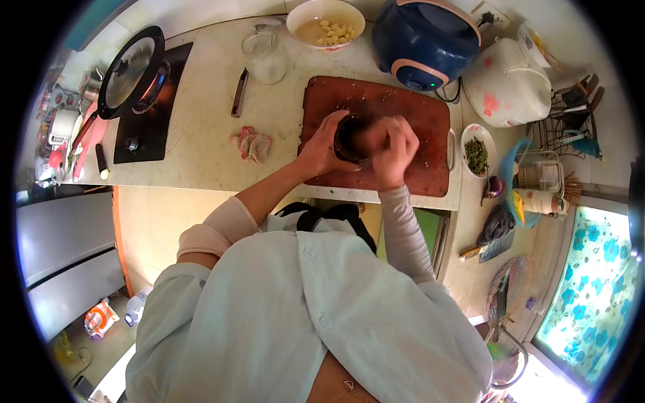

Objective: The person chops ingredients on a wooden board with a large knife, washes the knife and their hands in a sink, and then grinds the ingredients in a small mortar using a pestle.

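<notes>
A dark round cup (347, 146), like a mortar, stands on a reddish-brown cutting board (428, 174). My left hand (322, 148) wraps around its left side, fingers at the far rim and thumb at the near one. My right hand (395, 151) is a closed fist at the cup's right edge. It seems to grip a dark, motion-blurred tool (370, 126), perhaps a pestle, over the opening. Blur and the fist hide the tool's shape and the cup's contents. Small pale crumbs dot the board.
Left are a crumpled cloth (252, 144), a brown-handled tool (240, 94), a glass jar (266, 58) and a lidded pan (131, 73) over a lit burner. Peeled garlic cloves lie in a bowl (307, 35) behind. A blue rice cooker (428, 40) and chopped greens (476, 155) are right.
</notes>
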`<state>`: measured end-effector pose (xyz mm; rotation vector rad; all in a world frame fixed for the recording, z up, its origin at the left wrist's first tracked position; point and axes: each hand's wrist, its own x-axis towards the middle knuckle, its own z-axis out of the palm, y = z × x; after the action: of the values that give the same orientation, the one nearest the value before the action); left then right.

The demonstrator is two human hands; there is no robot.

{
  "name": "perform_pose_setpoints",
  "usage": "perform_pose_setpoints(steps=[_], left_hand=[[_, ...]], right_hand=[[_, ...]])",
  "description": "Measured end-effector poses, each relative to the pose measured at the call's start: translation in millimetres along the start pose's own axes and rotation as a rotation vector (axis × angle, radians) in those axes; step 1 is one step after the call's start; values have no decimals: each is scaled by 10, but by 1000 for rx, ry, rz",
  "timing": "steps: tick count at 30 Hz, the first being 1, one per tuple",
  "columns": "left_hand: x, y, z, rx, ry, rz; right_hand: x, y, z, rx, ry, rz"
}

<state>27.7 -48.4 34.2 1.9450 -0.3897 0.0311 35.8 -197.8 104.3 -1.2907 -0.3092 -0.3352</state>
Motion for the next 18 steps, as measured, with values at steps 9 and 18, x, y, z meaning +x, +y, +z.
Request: perform_pose_setpoints(steps=[9,18], left_hand=[[-8,-58,31,-10,7,-13],[-5,-42,30,-20,-4,-7]], right_hand=[[-141,111,101,-87,-93,18],[-31,34,52,-86,141,56]])
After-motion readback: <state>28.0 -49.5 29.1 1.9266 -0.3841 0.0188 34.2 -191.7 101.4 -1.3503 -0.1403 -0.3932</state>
